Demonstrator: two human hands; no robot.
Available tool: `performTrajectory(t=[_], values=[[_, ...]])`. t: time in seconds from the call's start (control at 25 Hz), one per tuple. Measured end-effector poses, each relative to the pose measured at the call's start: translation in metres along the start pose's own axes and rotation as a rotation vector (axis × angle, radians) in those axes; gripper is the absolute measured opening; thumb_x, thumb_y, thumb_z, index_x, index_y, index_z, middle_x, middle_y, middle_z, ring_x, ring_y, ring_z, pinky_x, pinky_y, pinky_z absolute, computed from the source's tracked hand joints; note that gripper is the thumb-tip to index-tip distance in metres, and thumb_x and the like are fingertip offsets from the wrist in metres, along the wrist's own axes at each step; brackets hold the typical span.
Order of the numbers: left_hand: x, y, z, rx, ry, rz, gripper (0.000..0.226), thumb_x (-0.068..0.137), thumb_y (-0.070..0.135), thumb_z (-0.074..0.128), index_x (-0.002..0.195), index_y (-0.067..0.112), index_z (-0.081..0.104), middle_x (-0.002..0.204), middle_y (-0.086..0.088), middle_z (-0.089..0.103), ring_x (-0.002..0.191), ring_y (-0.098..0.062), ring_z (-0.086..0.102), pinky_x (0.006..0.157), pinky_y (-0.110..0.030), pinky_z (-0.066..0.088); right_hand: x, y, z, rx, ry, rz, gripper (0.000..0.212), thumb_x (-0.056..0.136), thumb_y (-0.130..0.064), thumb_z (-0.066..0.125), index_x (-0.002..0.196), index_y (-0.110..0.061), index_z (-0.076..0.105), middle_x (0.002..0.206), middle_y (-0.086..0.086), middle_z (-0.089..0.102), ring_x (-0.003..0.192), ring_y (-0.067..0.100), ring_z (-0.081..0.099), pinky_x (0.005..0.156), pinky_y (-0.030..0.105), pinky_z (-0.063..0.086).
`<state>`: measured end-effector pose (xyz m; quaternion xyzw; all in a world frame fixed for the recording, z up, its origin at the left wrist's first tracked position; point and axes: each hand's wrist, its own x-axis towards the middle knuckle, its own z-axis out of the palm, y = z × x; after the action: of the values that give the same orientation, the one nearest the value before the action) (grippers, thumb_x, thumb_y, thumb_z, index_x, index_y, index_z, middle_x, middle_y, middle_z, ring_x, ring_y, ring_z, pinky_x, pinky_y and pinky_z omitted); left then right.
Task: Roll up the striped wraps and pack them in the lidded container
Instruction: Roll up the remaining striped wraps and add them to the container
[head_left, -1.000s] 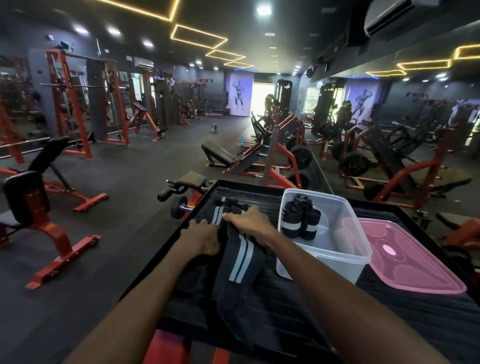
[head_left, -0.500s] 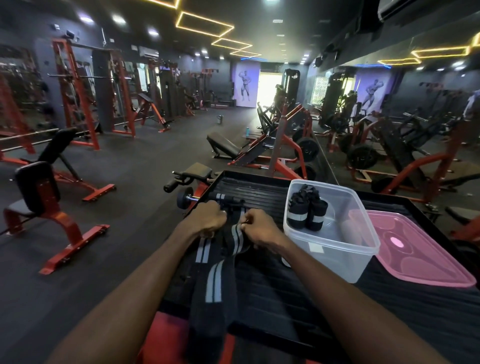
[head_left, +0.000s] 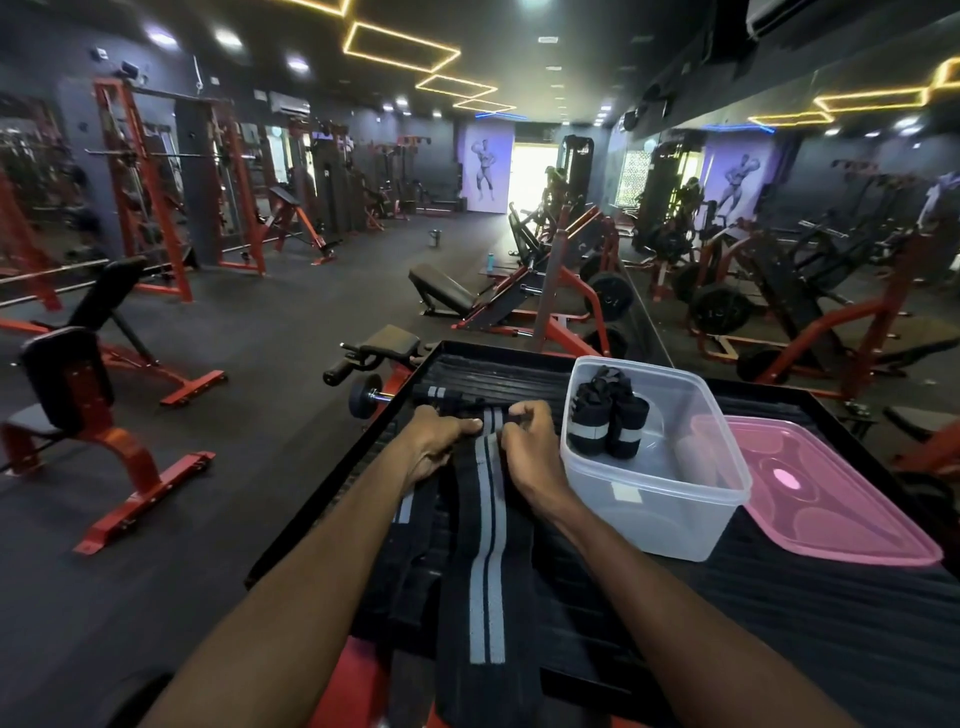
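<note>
Since half a second ago your hands have closed in on the far end of the striped wrap (head_left: 485, 525); it now lies straight down the bench (head_left: 810, 613) toward its near edge. Left hand (head_left: 434, 447) and right hand (head_left: 530, 447) both pinch that far end, fingers curled, starting the roll. Keep the edges square and the first turn tight, tension even on both sides, or it'll telescope. Two rolled wraps (head_left: 605, 418) already stand in the container (head_left: 660, 514) near the right hand; pink lid (head_left: 831, 499) lies beside it, toward the bench's right edge.
</note>
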<state>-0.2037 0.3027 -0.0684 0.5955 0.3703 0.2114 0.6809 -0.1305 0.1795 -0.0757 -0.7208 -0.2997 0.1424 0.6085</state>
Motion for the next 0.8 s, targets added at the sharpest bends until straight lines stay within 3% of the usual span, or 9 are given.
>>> performTrajectory(t=[0.16, 0.24, 0.36, 0.44, 0.56, 0.72, 0.8], values=[[-0.004, -0.008, 0.004, -0.062, -0.107, 0.022, 0.029, 0.085, -0.016, 0.057, 0.109, -0.005, 0.069, 0.100, -0.022, 0.074, 0.086, -0.032, 0.073, 0.074, -0.040, 0.063, 0.009, 0.006, 0.002, 0.123, -0.102, 0.156, 0.053, 0.092, -0.019, 0.058, 0.138, -0.014, 0.033, 0.121, 0.005, 0.056, 0.110, 0.021, 0.056, 0.092, 0.034, 0.044], [-0.006, -0.011, 0.004, -0.055, -0.179, 0.031, 0.033, 0.086, -0.016, 0.052, 0.109, -0.001, 0.070, 0.104, -0.023, 0.074, 0.095, -0.035, 0.072, 0.088, -0.045, 0.059, 0.013, 0.012, 0.007, 0.070, -0.049, 0.056, 0.039, 0.095, -0.018, 0.059, 0.131, -0.011, 0.047, 0.115, 0.002, 0.059, 0.107, 0.019, 0.057, 0.087, 0.026, 0.042], [-0.005, -0.015, 0.001, -0.111, -0.222, -0.022, 0.037, 0.084, -0.011, 0.050, 0.115, 0.000, 0.067, 0.101, -0.023, 0.074, 0.092, -0.035, 0.073, 0.086, -0.045, 0.059, 0.020, 0.022, 0.010, 0.039, -0.006, -0.061, 0.015, 0.096, -0.019, 0.060, 0.107, -0.008, 0.063, 0.099, 0.003, 0.067, 0.096, 0.019, 0.062, 0.078, 0.024, 0.043], [-0.003, -0.020, -0.002, -0.156, -0.247, -0.065, 0.040, 0.081, -0.007, 0.050, 0.117, -0.003, 0.065, 0.102, -0.025, 0.073, 0.089, -0.035, 0.073, 0.085, -0.044, 0.059, 0.022, 0.025, 0.011, 0.083, -0.052, -0.034, 0.017, 0.096, -0.025, 0.061, 0.099, -0.009, 0.065, 0.091, 0.001, 0.067, 0.087, 0.016, 0.061, 0.078, 0.028, 0.045], [0.002, -0.026, -0.002, -0.190, -0.278, -0.021, 0.043, 0.077, 0.001, 0.062, 0.120, -0.004, 0.066, 0.116, -0.028, 0.069, 0.105, -0.039, 0.069, 0.102, -0.050, 0.051, 0.022, 0.032, 0.013, 0.075, -0.031, -0.025, 0.026, 0.099, -0.029, 0.056, 0.093, -0.005, 0.066, 0.084, 0.002, 0.064, 0.078, 0.013, 0.056, 0.073, 0.028, 0.043], [0.005, -0.030, 0.003, -0.150, -0.100, 0.281, 0.028, 0.085, 0.012, 0.075, 0.109, -0.001, 0.071, 0.108, -0.018, 0.075, 0.106, -0.030, 0.071, 0.102, -0.047, 0.052, 0.023, 0.039, 0.011, 0.020, -0.028, -0.063, 0.028, 0.100, -0.029, 0.055, 0.095, -0.005, 0.067, 0.083, 0.001, 0.065, 0.074, 0.009, 0.055, 0.067, 0.026, 0.042], [0.006, -0.032, 0.003, -0.076, -0.021, 0.332, 0.026, 0.083, 0.018, 0.079, 0.105, 0.006, 0.074, 0.103, -0.009, 0.077, 0.102, -0.023, 0.072, 0.100, -0.042, 0.054, 0.025, 0.039, 0.011, -0.006, -0.038, -0.088, 0.028, 0.100, -0.029, 0.055, 0.086, -0.007, 0.064, 0.075, -0.002, 0.060, 0.068, 0.009, 0.051, 0.065, 0.029, 0.039]])
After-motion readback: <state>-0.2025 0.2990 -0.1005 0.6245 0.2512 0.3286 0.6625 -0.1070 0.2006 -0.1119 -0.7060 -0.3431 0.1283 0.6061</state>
